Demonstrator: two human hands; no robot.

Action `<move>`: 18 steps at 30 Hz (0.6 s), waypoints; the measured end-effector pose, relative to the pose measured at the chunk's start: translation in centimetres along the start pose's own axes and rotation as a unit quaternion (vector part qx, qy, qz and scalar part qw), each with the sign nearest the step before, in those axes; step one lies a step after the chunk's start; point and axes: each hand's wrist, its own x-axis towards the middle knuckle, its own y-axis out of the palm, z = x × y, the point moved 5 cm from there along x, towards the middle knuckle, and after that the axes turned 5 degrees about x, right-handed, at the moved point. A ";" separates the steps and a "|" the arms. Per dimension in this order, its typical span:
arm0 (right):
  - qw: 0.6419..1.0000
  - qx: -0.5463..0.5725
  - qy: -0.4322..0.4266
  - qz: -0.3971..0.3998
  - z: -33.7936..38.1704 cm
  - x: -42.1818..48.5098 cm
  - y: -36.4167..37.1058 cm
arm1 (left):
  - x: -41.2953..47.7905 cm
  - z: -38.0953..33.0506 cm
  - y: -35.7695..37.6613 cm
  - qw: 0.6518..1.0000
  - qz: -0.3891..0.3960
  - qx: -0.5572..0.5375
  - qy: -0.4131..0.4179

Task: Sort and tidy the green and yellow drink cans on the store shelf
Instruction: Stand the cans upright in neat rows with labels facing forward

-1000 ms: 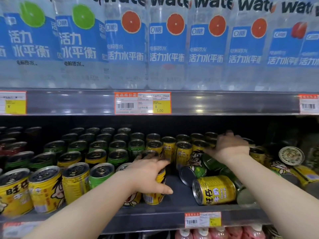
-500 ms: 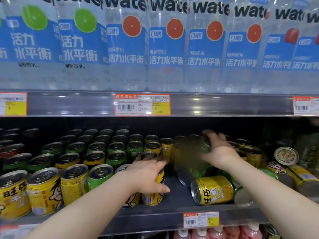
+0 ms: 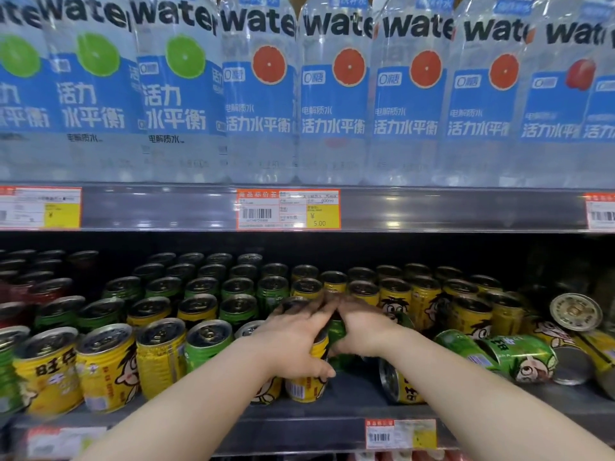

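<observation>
Centrally, left fingers (image 3: 309, 316) wrap a yellow can (image 3: 304, 387); right fingers (image 3: 352, 306) clasp a green can (image 3: 337, 332).

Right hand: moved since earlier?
Yes. The right hand, holding a green can, moved left: from right of the orange price tag to under its right end, beside the left hand gripping a yellow can.

Water bottles (image 3: 336, 94) on upper shelf; price tag (image 3: 288, 209) on rail (image 3: 449, 209)
</observation>
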 end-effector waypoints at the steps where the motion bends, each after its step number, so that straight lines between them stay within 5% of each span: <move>1: 1.000 0.021 -0.003 0.015 -0.3 0.0 -0.3 | 0.0 0.0 0.1 1.000 0.004 0.009 -0.004; 5: 0.994 0.076 0.078 0.012 -3.6 -0.4 -3.3 | 0.1 0.0 0.1 1.000 0.013 0.019 -0.015; 8: 0.979 -0.033 0.194 -0.053 -6.4 -1.0 -5.1 | 0.2 -0.1 0.1 1.000 0.015 0.017 -0.017; 10: 0.966 -0.072 0.246 -0.027 -8.0 -1.2 -4.4 | 0.2 -0.1 0.1 1.000 0.016 0.020 -0.017; 14: 0.964 0.019 0.263 0.007 -9.9 -0.6 -2.6 | 0.1 -0.2 0.0 0.999 0.017 0.020 -0.018; 18: 0.957 0.130 0.239 -0.105 -9.8 -0.3 -3.0 | 0.1 -0.1 0.0 0.999 0.019 0.025 -0.018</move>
